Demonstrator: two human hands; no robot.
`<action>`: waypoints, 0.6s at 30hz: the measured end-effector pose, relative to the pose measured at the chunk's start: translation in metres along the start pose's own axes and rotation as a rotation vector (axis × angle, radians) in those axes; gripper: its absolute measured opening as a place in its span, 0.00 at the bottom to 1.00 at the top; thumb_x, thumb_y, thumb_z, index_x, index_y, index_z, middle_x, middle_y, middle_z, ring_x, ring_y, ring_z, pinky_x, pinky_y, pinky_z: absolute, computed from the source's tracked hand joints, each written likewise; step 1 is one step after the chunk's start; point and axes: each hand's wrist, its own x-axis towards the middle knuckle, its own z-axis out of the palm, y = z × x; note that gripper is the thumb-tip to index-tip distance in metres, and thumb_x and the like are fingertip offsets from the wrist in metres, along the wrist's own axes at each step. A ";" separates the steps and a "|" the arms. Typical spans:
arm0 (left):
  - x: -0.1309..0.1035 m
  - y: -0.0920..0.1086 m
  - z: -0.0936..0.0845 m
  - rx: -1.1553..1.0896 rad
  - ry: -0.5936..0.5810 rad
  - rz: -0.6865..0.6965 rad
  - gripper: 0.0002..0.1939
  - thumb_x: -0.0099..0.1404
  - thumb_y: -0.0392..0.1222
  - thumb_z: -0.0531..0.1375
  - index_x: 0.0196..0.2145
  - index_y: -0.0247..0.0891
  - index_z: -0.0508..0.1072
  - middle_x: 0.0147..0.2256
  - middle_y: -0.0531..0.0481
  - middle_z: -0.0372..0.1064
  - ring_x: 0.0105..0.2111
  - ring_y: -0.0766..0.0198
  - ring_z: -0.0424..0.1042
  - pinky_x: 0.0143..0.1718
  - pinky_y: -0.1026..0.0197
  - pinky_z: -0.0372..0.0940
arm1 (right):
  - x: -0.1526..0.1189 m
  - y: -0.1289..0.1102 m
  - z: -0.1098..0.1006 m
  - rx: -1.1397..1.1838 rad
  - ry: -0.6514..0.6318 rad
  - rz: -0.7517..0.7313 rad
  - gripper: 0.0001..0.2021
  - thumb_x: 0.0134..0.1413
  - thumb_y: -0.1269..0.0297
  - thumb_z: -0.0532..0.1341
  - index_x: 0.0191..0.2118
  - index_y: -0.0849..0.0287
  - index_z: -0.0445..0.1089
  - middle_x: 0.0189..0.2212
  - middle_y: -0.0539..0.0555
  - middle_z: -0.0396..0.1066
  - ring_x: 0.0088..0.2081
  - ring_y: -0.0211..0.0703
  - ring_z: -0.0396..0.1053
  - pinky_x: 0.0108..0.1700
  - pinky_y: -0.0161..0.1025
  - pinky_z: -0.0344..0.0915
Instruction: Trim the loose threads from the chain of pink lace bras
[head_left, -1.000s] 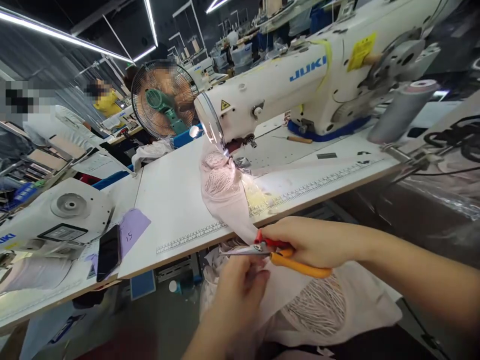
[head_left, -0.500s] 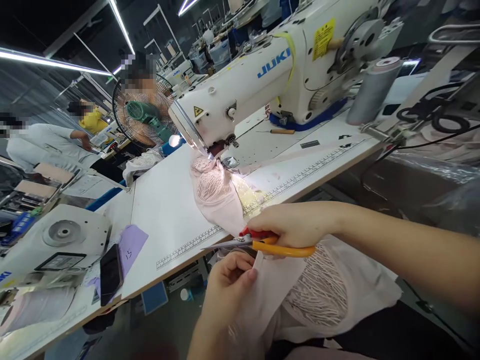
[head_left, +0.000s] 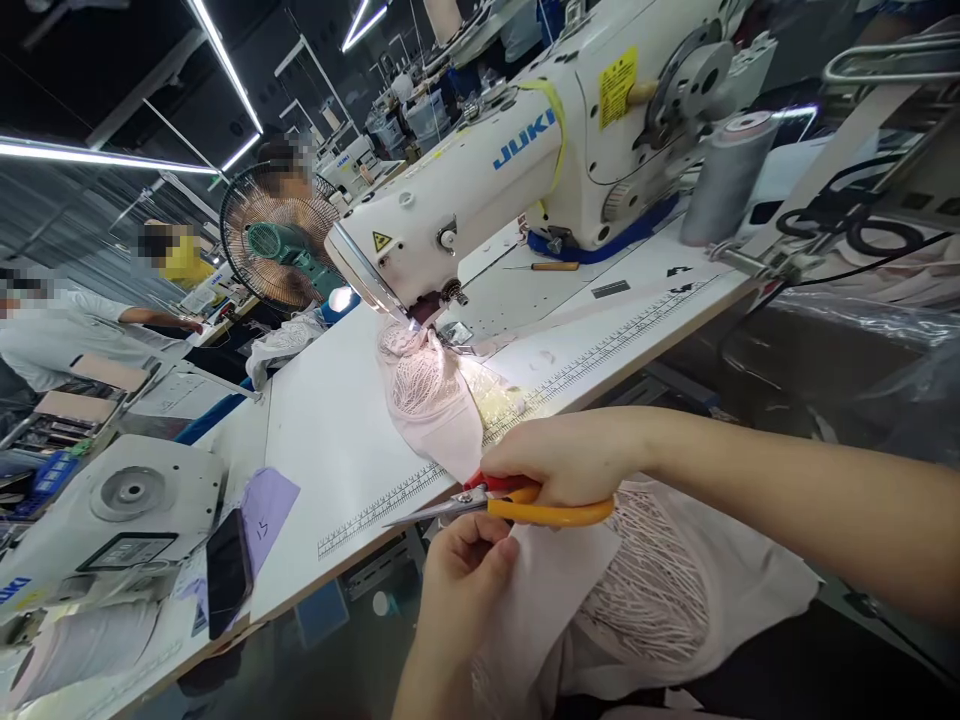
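My right hand [head_left: 566,460] grips orange and red scissors [head_left: 517,505] just off the front edge of the white sewing table [head_left: 330,440], blades pointing left. Below them my left hand [head_left: 465,565] pinches the edge of a pale pink lace garment [head_left: 637,600] that drapes over my lap. The same fabric runs up onto the table as a strip [head_left: 435,400] under the needle of the white JUKI sewing machine [head_left: 525,170].
A grey thread cone [head_left: 724,180] stands at the machine's right. A black phone [head_left: 225,570] and purple paper [head_left: 266,500] lie at the left beside another machine [head_left: 112,500]. A fan [head_left: 274,240] and other people sit behind the table.
The view has swung slightly. My right hand has slid the scissors a little left along the fabric edge while my left hand stays pinched on the cloth below.
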 end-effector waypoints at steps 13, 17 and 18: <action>-0.004 0.009 0.010 0.016 0.001 0.062 0.19 0.56 0.54 0.67 0.38 0.37 0.77 0.37 0.43 0.76 0.41 0.57 0.73 0.43 0.60 0.66 | 0.003 0.001 0.005 -0.029 0.007 -0.046 0.13 0.46 0.73 0.59 0.23 0.55 0.51 0.21 0.45 0.56 0.22 0.37 0.54 0.23 0.36 0.51; -0.006 0.016 0.017 0.039 -0.039 0.008 0.23 0.54 0.57 0.67 0.38 0.34 0.78 0.38 0.41 0.77 0.43 0.52 0.74 0.44 0.57 0.67 | 0.003 0.002 0.009 -0.027 0.009 -0.041 0.12 0.46 0.71 0.60 0.24 0.55 0.53 0.21 0.45 0.58 0.23 0.38 0.55 0.23 0.35 0.52; -0.006 0.015 0.017 0.032 -0.031 -0.010 0.24 0.53 0.58 0.67 0.39 0.34 0.79 0.37 0.41 0.77 0.42 0.52 0.74 0.43 0.57 0.67 | 0.003 0.003 0.010 -0.025 0.009 -0.039 0.12 0.48 0.70 0.60 0.24 0.55 0.53 0.22 0.46 0.58 0.23 0.38 0.55 0.23 0.36 0.52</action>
